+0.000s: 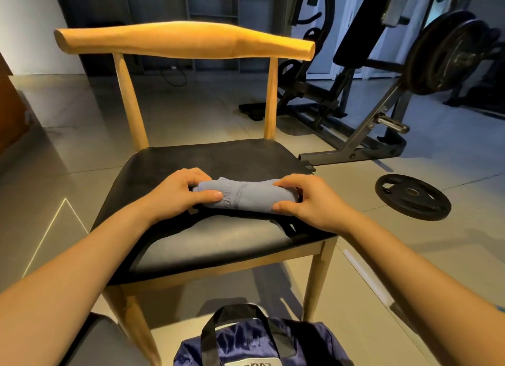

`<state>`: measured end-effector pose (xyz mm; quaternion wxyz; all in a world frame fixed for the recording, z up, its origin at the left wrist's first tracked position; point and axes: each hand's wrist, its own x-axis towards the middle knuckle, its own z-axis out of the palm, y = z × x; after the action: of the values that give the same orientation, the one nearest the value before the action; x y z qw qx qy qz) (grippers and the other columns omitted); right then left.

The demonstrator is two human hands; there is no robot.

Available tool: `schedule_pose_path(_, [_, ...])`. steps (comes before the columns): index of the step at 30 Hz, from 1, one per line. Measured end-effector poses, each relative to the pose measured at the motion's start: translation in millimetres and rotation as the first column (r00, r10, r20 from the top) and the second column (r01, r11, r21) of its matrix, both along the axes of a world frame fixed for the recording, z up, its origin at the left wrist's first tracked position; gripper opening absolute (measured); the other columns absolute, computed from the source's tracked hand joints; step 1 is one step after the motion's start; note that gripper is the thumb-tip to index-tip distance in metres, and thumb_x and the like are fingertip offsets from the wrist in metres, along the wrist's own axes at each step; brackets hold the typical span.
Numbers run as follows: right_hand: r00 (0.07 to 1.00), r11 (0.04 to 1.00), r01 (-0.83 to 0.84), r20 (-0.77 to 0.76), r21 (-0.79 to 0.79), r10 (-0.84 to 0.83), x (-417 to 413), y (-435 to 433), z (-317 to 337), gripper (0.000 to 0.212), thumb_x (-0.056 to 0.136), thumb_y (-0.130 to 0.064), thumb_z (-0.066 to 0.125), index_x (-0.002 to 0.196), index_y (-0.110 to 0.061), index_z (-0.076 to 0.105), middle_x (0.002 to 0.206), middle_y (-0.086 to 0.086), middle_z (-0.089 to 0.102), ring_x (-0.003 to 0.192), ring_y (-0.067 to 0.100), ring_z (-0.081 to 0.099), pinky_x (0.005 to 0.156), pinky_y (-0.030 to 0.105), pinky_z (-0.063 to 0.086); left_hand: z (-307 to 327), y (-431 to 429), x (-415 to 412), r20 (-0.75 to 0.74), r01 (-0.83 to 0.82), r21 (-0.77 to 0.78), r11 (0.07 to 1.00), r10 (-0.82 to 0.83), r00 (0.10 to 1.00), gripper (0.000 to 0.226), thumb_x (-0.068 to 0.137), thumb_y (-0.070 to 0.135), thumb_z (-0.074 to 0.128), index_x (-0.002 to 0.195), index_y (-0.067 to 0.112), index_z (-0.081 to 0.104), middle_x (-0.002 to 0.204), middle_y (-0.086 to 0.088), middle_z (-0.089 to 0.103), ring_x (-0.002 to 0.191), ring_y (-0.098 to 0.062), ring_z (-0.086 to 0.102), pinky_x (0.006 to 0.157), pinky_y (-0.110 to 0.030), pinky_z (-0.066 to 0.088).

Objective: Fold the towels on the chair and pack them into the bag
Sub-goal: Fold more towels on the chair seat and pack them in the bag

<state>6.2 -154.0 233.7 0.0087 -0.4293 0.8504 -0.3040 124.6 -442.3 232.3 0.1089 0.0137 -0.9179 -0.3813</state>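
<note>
Nearest, at the bottom, the bag [262,346] is seen on the floor, just in front of the chair [213,158]. Its handles stand up, and it is kept close, likely so that packing is easy. Whether its top is open cannot be told. On the seat, the towel [243,197] is found, folded or rolled into a small, long bundle that lies across from side to side. One end is gripped by the left hand [180,193] and the other end by the right hand [306,199], with fingers curled over the top and thumbs pressed on the near side. Both ends are likely held so that the bundle is kept tight and does not come undone. A dark cloth [153,234] is seen under the towel. It may be another towel, but that cannot be told. The seat is likely used as a flat place for folding. The fold looks nearly done, and the bundle is not yet in the bag. Farther off, a weight plate [412,200] is seen flat on the floor to the right, and a gym machine [382,92] is seen behind it.
</note>
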Motion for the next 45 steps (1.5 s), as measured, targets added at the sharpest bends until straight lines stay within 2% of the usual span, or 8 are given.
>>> schedule_pose_path(4, [0.996, 0.999, 0.013, 0.091, -0.046, -0.009, -1.2, -0.6, -1.6, 0.02, 0.093, -0.044, 0.069, 0.109, -0.039, 0.059, 0.104, -0.012, 0.062, 0.091, 0.008, 0.061, 0.075, 0.026, 0.05, -6.8, -1.2, -4.7, 0.034, -0.074, 0.009, 0.997, 0.073, 0.997, 0.027, 0.092, 0.044, 0.07, 0.096, 0.018, 0.076, 0.099, 0.001, 0.068, 0.09, -0.013, 0.065, 0.081, -0.028, 0.049])
schedule_pose_path(10, [0.955, 0.986, 0.164, -0.256, 0.031, -0.151, 2.4, -13.5, -6.9, 0.03, 0.101, -0.043, 0.055, 0.121, -0.025, 0.069, 0.111, -0.005, 0.055, 0.099, 0.013, 0.052, 0.083, 0.029, 0.045, -8.2, 8.3, -6.5, -0.281, -0.076, -0.137, 0.988, 0.035, 0.959, 0.017, 0.092, 0.017, 0.071, 0.104, 0.026, 0.079, 0.105, 0.012, 0.072, 0.103, -0.011, 0.065, 0.097, -0.038, 0.05])
schedule_pose_path(17, [0.993, 0.998, 0.042, -0.108, 0.035, -0.038, 0.8, -2.0, -2.8, 0.04, 0.093, -0.051, 0.064, 0.128, -0.031, 0.062, 0.121, -0.013, 0.064, 0.109, 0.007, 0.055, 0.093, 0.033, 0.05, -9.4, 14.7, -1.9, -0.023, 0.064, -0.065, 0.996, -0.066, 0.998, 0.046, 0.082, 0.032, 0.085, 0.126, 0.03, 0.072, 0.118, 0.018, 0.072, 0.11, 0.0, 0.066, 0.1, -0.03, 0.052])
schedule_pose_path(23, [0.999, 0.999, 0.026, 0.038, -0.033, -0.025, -0.5, 2.3, -3.8, 0.044, 0.085, -0.041, 0.079, 0.115, -0.033, 0.047, 0.112, -0.008, 0.058, 0.097, 0.012, 0.059, 0.082, 0.038, 0.058, -1.5, 16.7, -7.2, -0.089, 0.016, -0.082, 0.997, -0.023, 0.996, 0.024, 0.09, 0.029, 0.077, 0.114, 0.029, 0.073, 0.106, 0.016, 0.073, 0.098, 0.001, 0.066, 0.087, -0.022, 0.051])
schedule_pose_path(29, [0.993, 0.994, 0.051, 0.111, -0.101, -0.04, -11.0, 2.4, -1.5, 0.025, 0.089, -0.043, 0.074, 0.103, -0.025, 0.063, 0.098, -0.006, 0.063, 0.09, 0.015, 0.061, 0.075, 0.037, 0.054, 1.0, 14.2, -9.2, -0.08, 0.005, 0.009, 1.0, -0.005, 0.997, 0.008, 0.095, 0.033, 0.07, 0.101, 0.029, 0.071, 0.102, 0.01, 0.071, 0.094, -0.007, 0.065, 0.08, -0.022, 0.05])
schedule_pose_path(37, [0.972, 0.971, 0.186, 0.174, -0.15, -0.16, -16.5, -13.5, -11.3, 0.016, 0.099, -0.043, 0.061, 0.109, -0.031, 0.057, 0.101, -0.006, 0.065, 0.092, 0.015, 0.064, 0.075, 0.034, 0.055, -7.1, 17.3, -14.7, -0.263, -0.084, -0.171, 0.982, 0.037, 0.964, 0.02, 0.098, 0.027, 0.065, 0.116, 0.025, 0.073, 0.111, 0.012, 0.066, 0.107, -0.008, 0.059, 0.095, -0.026, 0.045])
schedule_pose_path(41, [0.976, 0.969, 0.214, -0.012, -0.124, -0.217, -14.7, -19.1, -11.5, 0.023, 0.099, -0.046, 0.058, 0.114, -0.028, 0.061, 0.097, -0.009, 0.057, 0.088, 0.012, 0.057, 0.073, 0.03, 0.049, -9.3, 9.8, -8.4, -0.119, 0.003, -0.22, 0.976, -0.03, 0.992, 0.056, 0.081, 0.059, 0.073, 0.131, 0.034, 0.067, 0.115, 0.017, 0.067, 0.108, -0.007, 0.061, 0.095, -0.032, 0.05])
schedule_pose_path(45, [0.993, 0.996, 0.066, -0.089, -0.062, -0.072, -16.3, -13.0, -9.2, 0.048, 0.084, -0.052, 0.075, 0.124, -0.027, 0.064, 0.115, -0.009, 0.057, 0.104, 0.011, 0.055, 0.089, 0.032, 0.05, -6.9, 7.9, -10.2, -0.111, 0.003, -0.139, 0.99, -0.018, 0.994, 0.045, 0.085, 0.037, 0.081, 0.128, 0.03, 0.071, 0.116, 0.017, 0.071, 0.107, -0.001, 0.065, 0.096, -0.029, 0.052])
